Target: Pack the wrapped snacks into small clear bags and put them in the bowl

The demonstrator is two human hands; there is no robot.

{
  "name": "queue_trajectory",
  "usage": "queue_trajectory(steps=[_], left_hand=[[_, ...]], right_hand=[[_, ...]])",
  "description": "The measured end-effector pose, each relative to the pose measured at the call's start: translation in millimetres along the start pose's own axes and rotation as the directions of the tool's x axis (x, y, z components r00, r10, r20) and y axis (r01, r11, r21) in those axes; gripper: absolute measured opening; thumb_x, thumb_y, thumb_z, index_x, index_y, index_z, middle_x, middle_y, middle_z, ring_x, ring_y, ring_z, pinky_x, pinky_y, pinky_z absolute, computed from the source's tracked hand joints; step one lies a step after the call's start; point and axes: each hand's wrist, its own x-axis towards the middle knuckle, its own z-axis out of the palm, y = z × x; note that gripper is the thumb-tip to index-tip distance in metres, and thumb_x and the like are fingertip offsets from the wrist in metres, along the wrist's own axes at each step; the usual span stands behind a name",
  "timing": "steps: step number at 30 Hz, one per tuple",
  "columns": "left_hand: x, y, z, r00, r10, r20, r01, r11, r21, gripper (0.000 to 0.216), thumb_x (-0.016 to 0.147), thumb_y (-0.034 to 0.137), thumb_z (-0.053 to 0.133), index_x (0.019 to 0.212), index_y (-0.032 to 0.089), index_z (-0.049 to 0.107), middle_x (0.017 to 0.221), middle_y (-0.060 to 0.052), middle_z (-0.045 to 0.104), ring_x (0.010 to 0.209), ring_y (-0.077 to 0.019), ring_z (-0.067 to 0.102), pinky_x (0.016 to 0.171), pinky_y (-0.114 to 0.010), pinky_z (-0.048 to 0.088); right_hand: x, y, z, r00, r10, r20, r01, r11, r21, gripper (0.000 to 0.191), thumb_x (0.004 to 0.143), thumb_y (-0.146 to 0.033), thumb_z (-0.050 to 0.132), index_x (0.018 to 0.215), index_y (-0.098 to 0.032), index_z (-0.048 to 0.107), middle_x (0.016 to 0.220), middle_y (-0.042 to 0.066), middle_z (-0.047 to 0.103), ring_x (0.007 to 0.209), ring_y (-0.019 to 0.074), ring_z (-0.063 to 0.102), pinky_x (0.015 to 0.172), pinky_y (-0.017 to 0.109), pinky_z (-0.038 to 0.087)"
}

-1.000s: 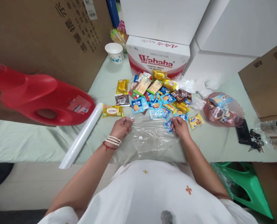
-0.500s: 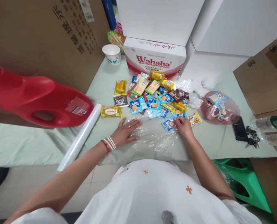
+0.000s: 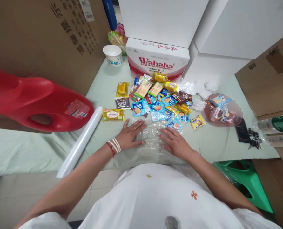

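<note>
A clear plastic bag lies flat on the cloth-covered table in front of me. My left hand rests spread on its left part, a ring on one finger. On its right part lies my right hand, palm down with the fingers stretched out. Just beyond the bag is a pile of wrapped snacks, among them blue biscuit packets, pale green-edged packets and brown cocoa packets. One blue packet sits by the bag's far right edge, above my right fingertips.
To the left are a red jug and a white plastic roll. A paper cup and a Wahaha carton stand behind. On the right are a pink bowl of snacks, a phone, keys and bottles.
My right hand has let go of the blue packet at the bag's far right edge, moved left and down, and flattened onto the plastic bag. My left hand stays nearly in place.
</note>
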Motion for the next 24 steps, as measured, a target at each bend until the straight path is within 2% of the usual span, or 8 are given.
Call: queue_trajectory(steps=[4, 10, 13, 16, 18, 20, 22, 24], left_hand=[[-1.3, -6.8, -0.2, 0.998, 0.044, 0.034, -0.045, 0.998, 0.039, 0.101, 0.085, 0.078, 0.055, 0.165, 0.028, 0.021, 0.170, -0.017, 0.028, 0.157, -0.0384, 0.025, 0.122, -0.067, -0.013], [3.0, -8.2, -7.6, 0.999, -0.009, 0.033, 0.011, 0.999, -0.051, 0.096, 0.087, 0.074, 0.055, 0.165, 0.028, 0.023, 0.172, -0.016, 0.023, 0.158, -0.0379, 0.023, 0.123, -0.068, -0.004], [6.6, -4.6, -16.1, 1.000, -0.020, -0.021, 0.017, 0.993, -0.120, 0.080, 0.094, 0.063, 0.051, 0.163, 0.028, 0.029, 0.172, -0.015, 0.025, 0.158, -0.0353, 0.023, 0.124, -0.067, 0.004], [4.5, 5.9, -22.7, 0.984, -0.043, -0.173, 0.021, 0.992, -0.124, 0.065, 0.094, 0.054, 0.055, 0.151, 0.024, 0.049, 0.167, -0.014, 0.037, 0.156, -0.0344, 0.028, 0.124, -0.062, 0.016], [-3.5, 17.8, -23.2, 0.912, -0.177, -0.371, 0.131, 0.981, -0.144, 0.053, 0.093, 0.050, 0.055, 0.136, 0.021, 0.062, 0.155, -0.016, 0.052, 0.147, -0.0327, 0.041, 0.120, -0.054, 0.030], [-16.1, 33.1, -19.4, 0.745, -0.426, -0.514, 0.342, 0.905, -0.254, 0.042, 0.094, 0.050, 0.052, 0.113, 0.018, 0.071, 0.125, -0.015, 0.069, 0.122, -0.0294, 0.060, 0.105, -0.044, 0.045], [-29.3, 50.3, -12.5, 0.630, -0.651, -0.424, 0.509, 0.758, -0.408, 0.042, 0.095, 0.054, 0.046, 0.088, 0.020, 0.070, 0.087, -0.009, 0.072, 0.087, -0.0247, 0.066, 0.082, -0.037, 0.050], [-37.8, 66.5, -4.3, 0.649, -0.737, -0.189, 0.583, 0.641, -0.499, 0.051, 0.096, 0.060, 0.041, 0.073, 0.022, 0.065, 0.067, -0.004, 0.065, 0.068, -0.0214, 0.061, 0.067, -0.033, 0.045]], right_hand=[[-39.1, 24.1, 14.5, 0.995, 0.087, 0.058, -0.081, 0.993, -0.086, 0.052, 0.104, -0.039, 0.052, 0.152, -0.020, 0.053, 0.161, 0.012, 0.046, 0.153, 0.0324, 0.033, 0.122, 0.056, 0.035], [-31.5, 15.3, -19.5, 0.987, 0.120, -0.102, -0.120, 0.993, 0.009, 0.032, 0.104, -0.030, 0.049, 0.125, -0.021, 0.071, 0.139, 0.017, 0.062, 0.126, 0.0303, 0.055, 0.103, 0.050, 0.051], [2.6, -20.2, -17.1, 0.997, -0.051, 0.055, 0.047, 0.997, 0.059, 0.031, 0.105, -0.023, 0.045, 0.121, -0.023, 0.072, 0.119, 0.012, 0.069, 0.108, 0.0245, 0.060, 0.090, 0.038, 0.053], [30.2, -44.8, 1.3, 0.947, -0.163, 0.275, 0.152, 0.986, 0.061, 0.029, 0.105, -0.026, 0.047, 0.122, -0.023, 0.071, 0.115, 0.009, 0.069, 0.104, 0.0234, 0.062, 0.082, 0.032, 0.050], [39.7, -49.9, 14.6, 0.931, -0.117, 0.347, 0.113, 0.993, 0.032, 0.033, 0.103, -0.028, 0.052, 0.133, -0.025, 0.066, 0.119, 0.009, 0.067, 0.100, 0.0231, 0.064, 0.077, 0.030, 0.048], [43.5, -48.9, 23.8, 0.928, -0.044, 0.370, 0.043, 0.999, 0.012, 0.044, 0.101, -0.029, 0.057, 0.145, -0.029, 0.057, 0.124, 0.009, 0.066, 0.095, 0.0218, 0.065, 0.074, 0.029, 0.047], [44.4, -46.5, 27.9, 0.929, 0.007, 0.370, -0.008, 1.000, 0.003, 0.054, 0.100, -0.033, 0.060, 0.153, -0.031, 0.049, 0.128, 0.009, 0.064, 0.093, 0.0218, 0.065, 0.073, 0.029, 0.048], [44.5, -46.0, 28.1, 0.929, 0.036, 0.368, -0.040, 0.999, 0.003, 0.059, 0.099, -0.035, 0.061, 0.155, -0.032, 0.045, 0.130, 0.009, 0.063, 0.095, 0.0228, 0.066, 0.074, 0.029, 0.049]])
